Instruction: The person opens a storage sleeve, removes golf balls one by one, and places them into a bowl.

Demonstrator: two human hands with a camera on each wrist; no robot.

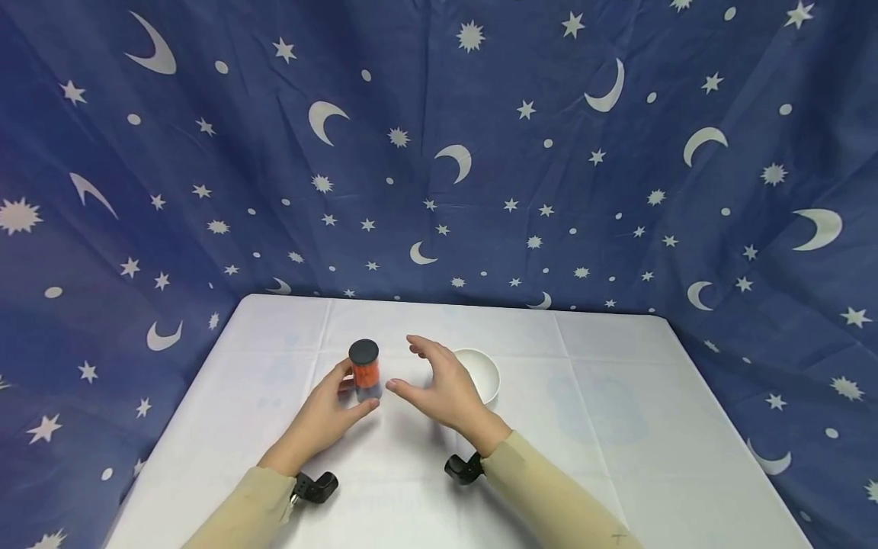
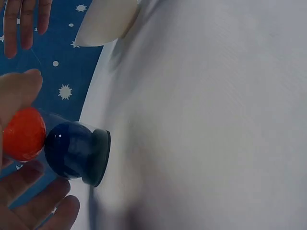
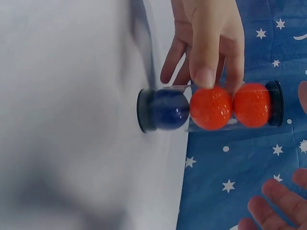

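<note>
Head view: clear tube point(image 1: 364, 371) standing upright on white table point(image 1: 617, 427), black lid on top, orange showing through the wall. Left hand point(image 1: 328, 412) wrapped round the tube's lower part, thumb and fingers curled on it. Right hand point(image 1: 442, 385) just beside the tube, fingers spread and relaxed, touching nothing, hovering in front of white bowl point(image 1: 480, 371). Judging by this, lid on and balls all inside; bowl apparently empty, though its inside only partly visible; nothing taken out yet.

Left wrist view: only the tube's point(image 2: 57, 148) lower end visible, black base cap planted on the table, blue ball point(image 2: 67, 148) at the bottom, orange ball point(image 2: 24, 134) above it. Left-hand fingers point(image 2: 38, 206) closed round the wall. Bowl rim point(image 2: 105, 21) near the top edge. Lid out of frame.

Right wrist view: whole tube point(image 3: 211, 106) visible here alone, giving the count missed elsewhere: one blue ball point(image 3: 169, 109) at the base, two orange balls point(image 3: 211, 108) above, black lid point(image 3: 275, 103) closed. Left hand point(image 3: 206, 38) pinching the middle; right fingertips point(image 3: 273, 201) apart from the tube, holding nothing.
</note>
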